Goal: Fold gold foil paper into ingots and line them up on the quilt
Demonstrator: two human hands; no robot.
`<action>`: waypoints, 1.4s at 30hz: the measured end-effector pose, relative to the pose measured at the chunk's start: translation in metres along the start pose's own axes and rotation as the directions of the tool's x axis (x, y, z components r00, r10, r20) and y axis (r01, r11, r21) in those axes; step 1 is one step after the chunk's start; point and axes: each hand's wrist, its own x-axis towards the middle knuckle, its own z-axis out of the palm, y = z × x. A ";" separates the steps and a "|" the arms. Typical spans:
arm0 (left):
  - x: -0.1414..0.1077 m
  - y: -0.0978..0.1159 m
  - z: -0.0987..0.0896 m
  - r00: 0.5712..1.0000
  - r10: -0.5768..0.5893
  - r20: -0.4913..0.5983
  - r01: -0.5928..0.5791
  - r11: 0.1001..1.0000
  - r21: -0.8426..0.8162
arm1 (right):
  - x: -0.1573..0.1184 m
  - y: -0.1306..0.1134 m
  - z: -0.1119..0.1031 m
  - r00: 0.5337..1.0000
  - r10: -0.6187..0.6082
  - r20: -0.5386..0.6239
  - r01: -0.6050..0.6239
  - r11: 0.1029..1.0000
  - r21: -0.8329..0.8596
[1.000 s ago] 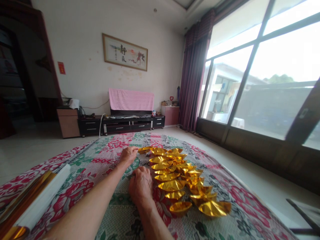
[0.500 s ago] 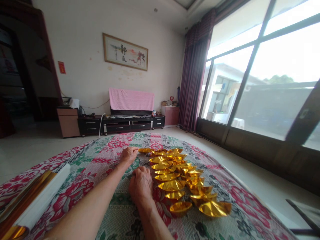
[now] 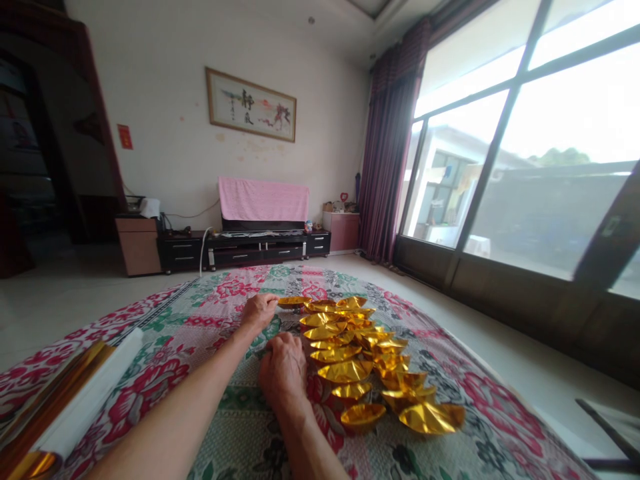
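The gold boat (image 3: 294,303) lay toward the far edge of the floral-covered tabletop (image 3: 240,433), at the left end of the farthest row of other boats (image 3: 345,371). It looked like thin folded foil, so it would likely be very light, slick on the faces, springy along its creases and easily dented. The best hold was probably a light pinch at a pointed tip or along the folded rim, with no squeeze on the hollow middle. The left hand (image 3: 259,313) had its fingers narrowed at the boat's near-left tip, seemingly pinching it, though at that distance the contact was too small to be sure of. The right hand (image 3: 284,367) was nearer the tabletop's near edge, just left of the other boats; its fingers were hidden beyond its back, and I could not tell whether they held anything. Against the picture half a second earlier, little had changed: both hands kept their places, the other boats lay as they had, and the pinched boat showed only a slightly different outline.
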 end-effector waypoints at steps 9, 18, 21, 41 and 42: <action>0.000 -0.005 0.003 1.000 0.013 0.003 -0.013 1.000 -0.014 | 0.000 -0.001 -0.003 1.000 0.002 0.009 -0.002 1.000 -0.001; 0.000 -0.004 0.003 1.000 0.015 0.000 -0.015 1.000 -0.020 | 0.000 0.000 -0.001 1.000 0.001 0.016 -0.001 1.000 -0.015; 0.001 -0.005 0.004 1.000 0.005 -0.002 -0.005 1.000 -0.031 | 0.000 0.001 -0.001 1.000 0.000 0.014 0.000 1.000 -0.012; 0.004 -0.006 0.008 1.000 -0.014 -0.009 0.014 0.998 -0.069 | -0.001 0.000 0.000 1.000 0.004 -0.012 -0.004 1.000 -0.009; 0.004 -0.006 0.007 1.000 -0.015 -0.009 0.014 0.997 -0.070 | -0.001 0.000 0.000 1.000 0.005 -0.012 -0.005 1.000 -0.010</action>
